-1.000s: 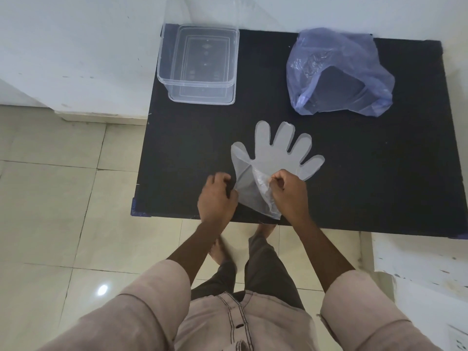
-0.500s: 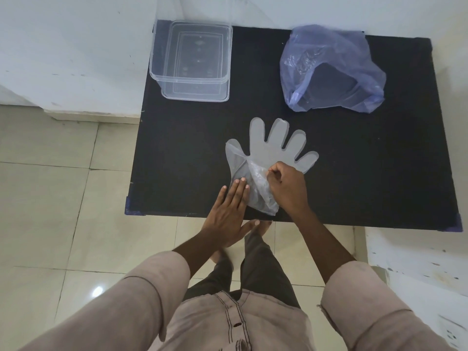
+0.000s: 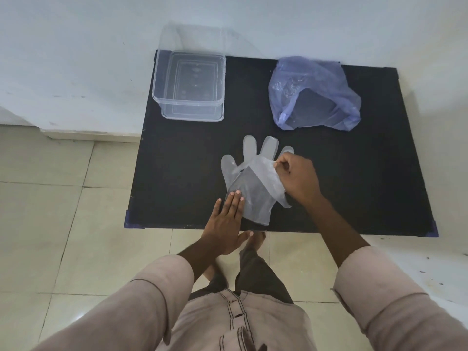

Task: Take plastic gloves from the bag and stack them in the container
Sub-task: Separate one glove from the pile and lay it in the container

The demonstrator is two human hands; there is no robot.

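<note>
The right hand (image 3: pixel 300 179) pinches a folded-back layer of the clear plastic gloves (image 3: pixel 249 183); the left hand (image 3: pixel 226 220), fingers flat and extended, presses the cuff end down. The gloves lie near the front edge of the black table (image 3: pixel 367 178). The clear container (image 3: pixel 190 88) and the purple bag (image 3: pixel 316 93) stand at the rear, against a white wall (image 3: pixel 76 59). Beige floor tiles (image 3: pixel 50 211) surround the table.

My left hand (image 3: pixel 225 224) and right hand (image 3: pixel 298 177) bare. Pale pinkish-beige sleeves (image 3: pixel 157 297) rolled near elbows. Matching button-front shirt (image 3: pixel 238 323), dark stitching. Dark trousers (image 3: pixel 255 274). Feet bare.
</note>
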